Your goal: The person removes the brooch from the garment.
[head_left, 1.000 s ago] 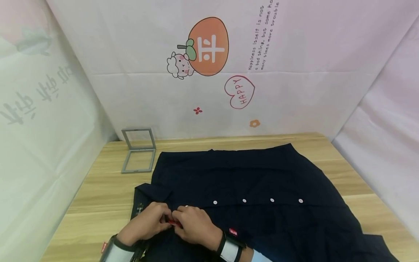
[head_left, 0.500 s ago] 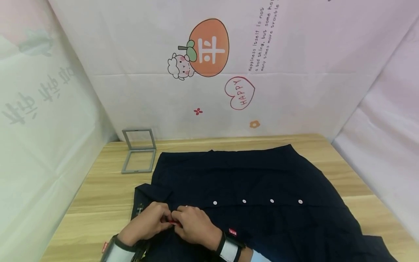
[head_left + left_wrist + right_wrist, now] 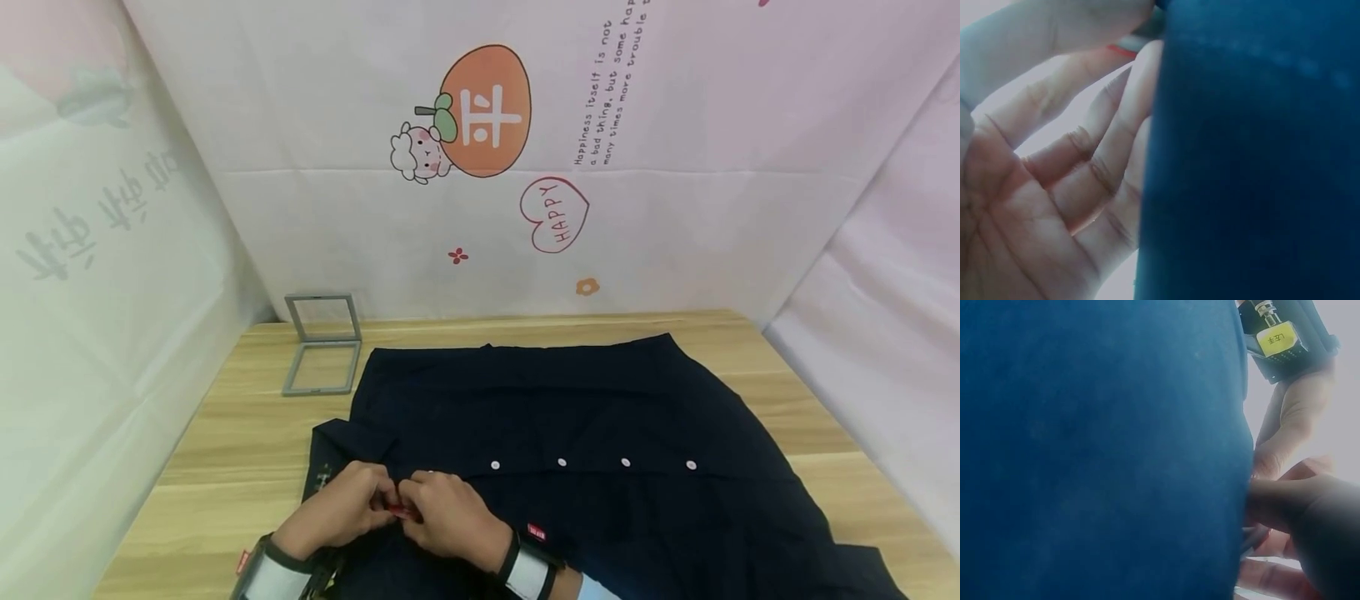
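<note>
A dark navy button-up shirt [image 3: 585,408] lies spread on the table, with a row of white buttons [image 3: 562,462] along its front. Near the collar end, my left hand [image 3: 347,503] and right hand [image 3: 453,518] meet fingertip to fingertip. Between them they pinch a small red piece [image 3: 402,512] at the cloth; its kind is mostly hidden by the fingers. In the left wrist view, its red edge [image 3: 1121,50] and a pale part show between thumb and fingers, beside the blue fabric [image 3: 1254,162]. The right wrist view is mostly filled by cloth [image 3: 1097,450].
A grey hinged frame [image 3: 321,392] with clear panes stands unfolded at the back left of the wooden table [image 3: 202,450]. Printed white cloth [image 3: 337,225] walls the table at the back and both sides. A red label [image 3: 536,531] shows on the shirt by my right wrist.
Both hands keep nearly the same place and grip, with slight finger movement around the red piece. The head view has shifted slightly.
</note>
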A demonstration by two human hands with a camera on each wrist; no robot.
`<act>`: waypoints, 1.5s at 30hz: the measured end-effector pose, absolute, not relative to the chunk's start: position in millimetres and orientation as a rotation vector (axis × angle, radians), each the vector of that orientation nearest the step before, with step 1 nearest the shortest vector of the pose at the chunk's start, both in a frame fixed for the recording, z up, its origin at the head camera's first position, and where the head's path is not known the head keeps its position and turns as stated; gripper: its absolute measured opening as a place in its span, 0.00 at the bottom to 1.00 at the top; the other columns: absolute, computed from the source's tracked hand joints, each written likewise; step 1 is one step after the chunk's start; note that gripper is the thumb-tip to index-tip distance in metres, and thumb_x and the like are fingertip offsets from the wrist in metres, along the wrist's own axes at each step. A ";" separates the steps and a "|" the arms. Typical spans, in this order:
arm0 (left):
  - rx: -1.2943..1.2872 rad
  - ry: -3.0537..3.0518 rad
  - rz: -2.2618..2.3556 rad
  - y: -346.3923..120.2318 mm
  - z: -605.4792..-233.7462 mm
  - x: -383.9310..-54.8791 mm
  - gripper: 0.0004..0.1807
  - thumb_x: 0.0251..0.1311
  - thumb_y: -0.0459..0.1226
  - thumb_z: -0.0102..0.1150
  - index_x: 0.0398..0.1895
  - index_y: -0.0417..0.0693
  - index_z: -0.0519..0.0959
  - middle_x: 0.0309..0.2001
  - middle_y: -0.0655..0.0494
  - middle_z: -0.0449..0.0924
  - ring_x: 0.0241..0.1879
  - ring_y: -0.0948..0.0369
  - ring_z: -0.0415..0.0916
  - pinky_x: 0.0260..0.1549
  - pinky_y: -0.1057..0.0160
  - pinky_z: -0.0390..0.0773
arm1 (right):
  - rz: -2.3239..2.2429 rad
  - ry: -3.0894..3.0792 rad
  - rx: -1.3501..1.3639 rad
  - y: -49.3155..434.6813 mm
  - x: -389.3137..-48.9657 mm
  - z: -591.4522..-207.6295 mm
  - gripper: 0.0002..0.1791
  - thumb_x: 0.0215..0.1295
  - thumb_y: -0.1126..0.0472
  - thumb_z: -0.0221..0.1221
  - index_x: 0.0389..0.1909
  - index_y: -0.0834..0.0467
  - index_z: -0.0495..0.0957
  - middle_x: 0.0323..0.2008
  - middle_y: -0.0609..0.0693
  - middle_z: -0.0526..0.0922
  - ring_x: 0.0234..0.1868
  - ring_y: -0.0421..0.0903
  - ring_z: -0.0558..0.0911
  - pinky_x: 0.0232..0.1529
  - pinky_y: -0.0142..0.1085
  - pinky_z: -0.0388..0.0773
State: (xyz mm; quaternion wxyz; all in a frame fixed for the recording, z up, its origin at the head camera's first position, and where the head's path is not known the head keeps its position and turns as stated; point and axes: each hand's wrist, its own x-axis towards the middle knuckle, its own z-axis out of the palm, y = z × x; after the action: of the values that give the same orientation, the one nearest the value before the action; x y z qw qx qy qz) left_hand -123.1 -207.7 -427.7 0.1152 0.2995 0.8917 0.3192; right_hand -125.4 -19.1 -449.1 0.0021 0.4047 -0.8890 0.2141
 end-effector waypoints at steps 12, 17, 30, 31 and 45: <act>0.892 2.509 0.892 -210.2 -427.7 -122.2 0.15 0.46 0.33 0.68 0.40 0.51 0.81 0.35 0.59 0.76 0.30 0.69 0.71 0.28 0.67 0.80 | 1.124 -2.836 1.457 5.5 -145.8 -429.5 0.11 0.61 0.50 0.60 0.37 0.53 0.80 0.34 0.46 0.82 0.31 0.30 0.77 0.31 0.19 0.77; 0.869 2.478 0.905 -211.7 -428.1 -122.0 0.14 0.55 0.40 0.64 0.44 0.48 0.79 0.39 0.56 0.76 0.31 0.68 0.72 0.30 0.65 0.80 | 1.578 -2.778 1.245 1.8 -149.2 -435.8 0.09 0.65 0.53 0.57 0.35 0.53 0.81 0.32 0.50 0.84 0.29 0.35 0.79 0.29 0.23 0.76; 0.748 2.507 0.895 -205.8 -435.8 -122.6 0.19 0.46 0.41 0.71 0.43 0.47 0.78 0.37 0.56 0.71 0.29 0.67 0.71 0.29 0.65 0.80 | 1.634 -2.876 1.137 -3.9 -155.1 -467.0 0.07 0.64 0.54 0.57 0.32 0.51 0.81 0.29 0.46 0.83 0.25 0.32 0.77 0.26 0.24 0.73; 0.746 2.515 0.890 -205.4 -436.0 -123.1 0.19 0.46 0.41 0.71 0.42 0.47 0.78 0.37 0.56 0.71 0.29 0.67 0.71 0.29 0.65 0.80 | 1.557 -2.885 1.181 -3.9 -155.3 -467.2 0.07 0.64 0.54 0.57 0.32 0.51 0.81 0.28 0.45 0.83 0.25 0.31 0.75 0.26 0.23 0.73; 0.801 2.686 0.665 -203.5 -433.6 -121.1 0.21 0.39 0.48 0.74 0.37 0.52 0.79 0.37 0.58 0.70 0.34 0.61 0.65 0.35 0.56 0.73 | 1.246 -3.009 1.406 -4.8 -154.4 -458.6 0.06 0.63 0.54 0.58 0.35 0.52 0.79 0.27 0.43 0.83 0.23 0.28 0.75 0.24 0.21 0.75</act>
State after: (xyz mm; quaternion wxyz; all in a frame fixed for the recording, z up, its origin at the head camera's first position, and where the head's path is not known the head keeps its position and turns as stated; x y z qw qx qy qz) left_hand -121.1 -203.5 -433.6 0.1299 0.2757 0.9246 0.2287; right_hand -154.4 -4.8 -458.6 -0.2018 0.3883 -0.8308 0.3441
